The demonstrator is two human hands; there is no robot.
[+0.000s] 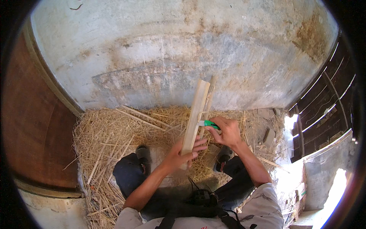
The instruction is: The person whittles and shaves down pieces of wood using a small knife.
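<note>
Left hand (176, 153) grasping lower end of one pale slat (196, 114); slat points away from the person, long axis leaning slightly right. Right hand (227, 131), nearer its mid-length, grips one green cutter (211, 124), blade at slat's right edge; contact too small to confirm. Behind, one narrower strip (210, 91). Outward: two loose sticks (140, 120) on straw (91, 129), one stained wall (183, 45).

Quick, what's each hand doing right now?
Left hand: closed around the lower end of a wooden strip.
Right hand: closed, holding a green knife.
</note>
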